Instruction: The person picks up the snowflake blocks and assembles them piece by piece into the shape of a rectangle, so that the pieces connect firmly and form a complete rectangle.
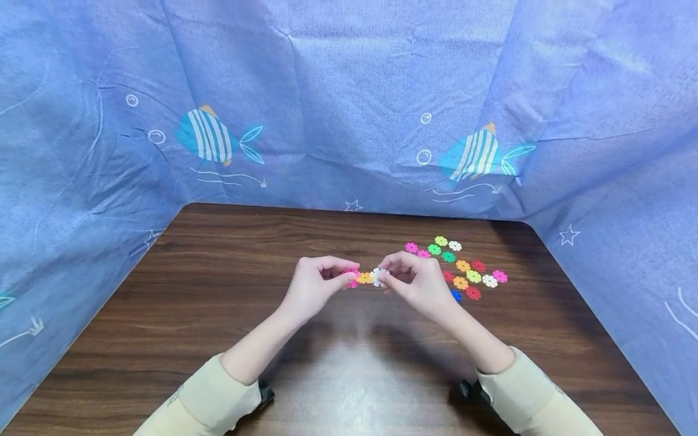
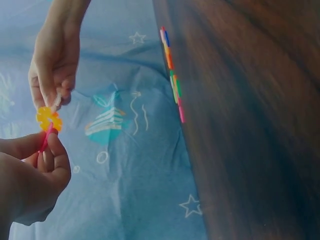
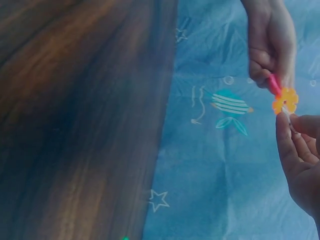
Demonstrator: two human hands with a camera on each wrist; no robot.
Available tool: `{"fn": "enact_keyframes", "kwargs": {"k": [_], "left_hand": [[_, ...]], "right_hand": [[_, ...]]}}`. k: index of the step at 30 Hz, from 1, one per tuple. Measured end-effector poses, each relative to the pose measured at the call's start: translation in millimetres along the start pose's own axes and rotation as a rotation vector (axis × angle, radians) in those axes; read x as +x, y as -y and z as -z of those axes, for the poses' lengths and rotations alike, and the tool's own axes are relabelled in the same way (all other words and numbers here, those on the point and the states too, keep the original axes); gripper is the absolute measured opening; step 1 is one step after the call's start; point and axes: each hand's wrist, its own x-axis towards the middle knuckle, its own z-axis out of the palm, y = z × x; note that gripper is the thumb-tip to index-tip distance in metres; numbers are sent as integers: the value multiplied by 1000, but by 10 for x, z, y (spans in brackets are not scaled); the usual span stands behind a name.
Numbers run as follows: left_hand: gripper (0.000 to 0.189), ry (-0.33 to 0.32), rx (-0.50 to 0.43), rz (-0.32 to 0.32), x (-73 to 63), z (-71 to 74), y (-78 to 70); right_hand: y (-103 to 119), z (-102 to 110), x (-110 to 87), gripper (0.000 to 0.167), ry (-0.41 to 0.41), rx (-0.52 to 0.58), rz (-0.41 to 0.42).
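Between the two hands, a short row of notched flower-shaped plastic discs is held above the table. My left hand (image 1: 313, 287) pinches the pink disc (image 1: 352, 282) between thumb and fingers. At the other end, my right hand (image 1: 425, 283) pinches the white disc (image 1: 377, 277). The orange disc (image 1: 365, 278) sits in the middle, touching both. In the left wrist view, the pink disc (image 2: 46, 139) stands crosswise to the orange disc (image 2: 49, 118). The right wrist view shows the white disc's edge at the orange disc (image 3: 288, 101); fingertips hide part of the white one.
Right of the hands, several loose discs lie flat on the brown wooden table (image 1: 218, 290), among them a green disc (image 1: 448, 257), a red disc (image 1: 473, 293) and a blue disc (image 1: 456, 295). A blue fish-print cloth (image 1: 349, 121) hangs behind and at both sides.
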Motion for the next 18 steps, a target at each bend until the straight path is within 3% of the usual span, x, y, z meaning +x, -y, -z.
{"fn": "enact_keyframes", "kwargs": {"k": [5,12,18], "left_hand": [[16,-16,29,-26,-41,-7,-8],[16,-13,57,21,-41,9,9],[16,27,-1,70,-13,33,44]], "right_hand": [[111,-34,-28,14,0,15,5],[108,-40,-28,13,17,30,-16],[87,-10,6,15,58,-8,34]]}}
